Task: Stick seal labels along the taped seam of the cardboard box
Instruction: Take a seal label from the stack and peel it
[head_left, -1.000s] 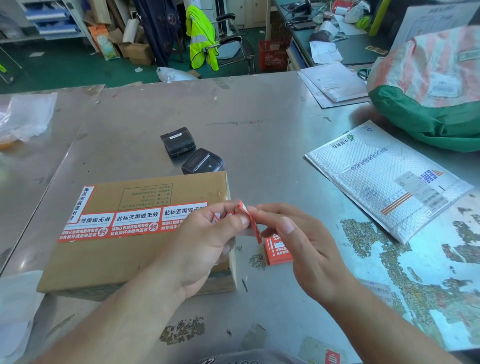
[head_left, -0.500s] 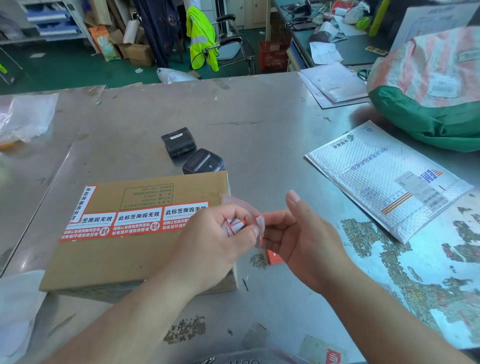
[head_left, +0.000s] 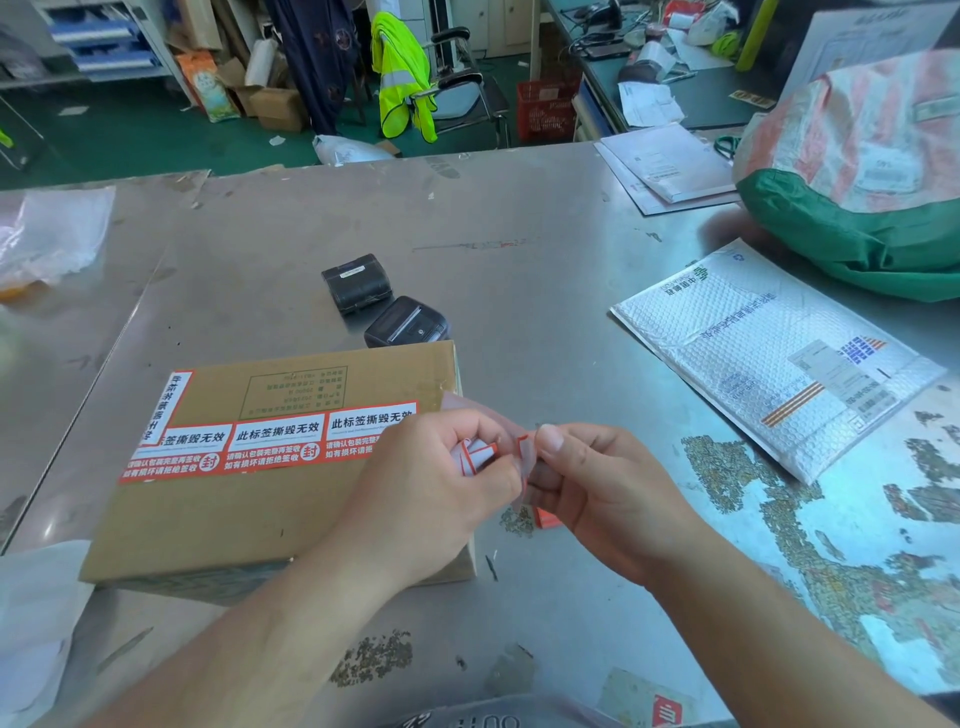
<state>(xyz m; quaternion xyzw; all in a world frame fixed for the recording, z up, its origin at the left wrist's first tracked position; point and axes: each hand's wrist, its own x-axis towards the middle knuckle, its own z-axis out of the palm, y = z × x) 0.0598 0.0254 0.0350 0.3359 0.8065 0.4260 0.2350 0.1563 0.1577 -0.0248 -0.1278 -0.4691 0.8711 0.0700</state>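
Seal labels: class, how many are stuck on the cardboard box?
4. Left label, middle label, right label in a row on the box; crosswise label at its left end. Left hand may hide more.

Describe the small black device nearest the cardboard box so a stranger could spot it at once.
Start at the brown cardboard box on the grey metal table. Behind its far edge sit two small black devices. Yours is the nearer one, partly hidden by the box, lacking the white sticker its neighbour carries.
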